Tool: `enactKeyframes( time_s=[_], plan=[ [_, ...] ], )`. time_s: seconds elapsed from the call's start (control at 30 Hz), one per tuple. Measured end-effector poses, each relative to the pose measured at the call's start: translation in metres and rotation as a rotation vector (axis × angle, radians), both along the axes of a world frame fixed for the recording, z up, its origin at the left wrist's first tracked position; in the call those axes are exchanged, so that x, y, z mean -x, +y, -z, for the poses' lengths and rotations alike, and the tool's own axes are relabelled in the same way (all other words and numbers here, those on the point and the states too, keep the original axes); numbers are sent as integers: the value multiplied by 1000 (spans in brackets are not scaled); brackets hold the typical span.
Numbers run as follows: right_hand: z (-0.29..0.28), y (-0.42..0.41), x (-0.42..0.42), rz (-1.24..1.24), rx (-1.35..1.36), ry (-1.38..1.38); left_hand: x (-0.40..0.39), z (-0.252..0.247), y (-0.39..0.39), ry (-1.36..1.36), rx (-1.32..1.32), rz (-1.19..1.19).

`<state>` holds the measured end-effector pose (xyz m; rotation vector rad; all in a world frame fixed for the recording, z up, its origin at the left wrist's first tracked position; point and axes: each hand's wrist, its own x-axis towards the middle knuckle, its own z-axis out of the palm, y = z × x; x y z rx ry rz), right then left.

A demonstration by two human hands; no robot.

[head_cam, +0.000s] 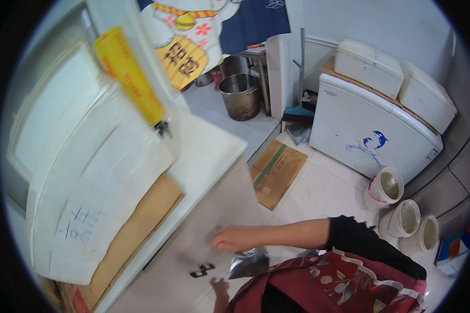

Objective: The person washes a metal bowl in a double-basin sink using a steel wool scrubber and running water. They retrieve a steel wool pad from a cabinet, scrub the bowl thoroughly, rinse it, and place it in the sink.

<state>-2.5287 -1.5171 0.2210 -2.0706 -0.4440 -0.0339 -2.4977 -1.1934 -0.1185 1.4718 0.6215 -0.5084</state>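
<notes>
My right hand (229, 238) reaches in front of the pale cabinet front (219, 211), its fingers curled; whether they hold anything does not show. Lower down is my left hand (219, 285), small and blurred, partly hidden by the apron side. Between the two hands, below my right wrist, there is a dark, shiny sheet or bag (250, 263), its far part hidden by the red patterned apron (337, 277). It lies close to the fingers of my left hand, but contact cannot be told. Black handles or latches (203, 270) sit left of both hands.
A yellow roll (129, 74) and a white foam box (94, 176) rest on the white counter (207, 156). Flattened cardboard (280, 172) lies on the floor. A chest freezer (372, 125) carries foam boxes (368, 66). Several buckets (387, 186) line the right. A metal pot (239, 98) stands beyond the doorway.
</notes>
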Motion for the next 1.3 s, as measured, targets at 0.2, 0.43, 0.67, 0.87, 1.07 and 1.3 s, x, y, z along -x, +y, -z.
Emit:
enactKeyframes(
  time_s=[0.2, 0.43, 0.67, 0.87, 1.07, 1.3],
  plan=[
    [3, -204, 90, 654, -381, 211, 71, -73, -255, -117, 344, 989],
    [14, -339, 132, 676, -822, 106, 97, -293, -493, -253, 636, 1196],
    [13, -480, 112, 704, -752, 165, 32, -287, -627, -68, 1016, 1037],
    [-3, -589, 0, 786, -501, 18, -85, -275, -750, -118, 1123, 996],
    [-109, -668, -155, 772, -170, -327, -256, -374, -813, -586, 550, 1192],
    [-191, -760, -318, 405, -373, -362, -427, -489, -883, -1083, 377, 1133]
  ],
)
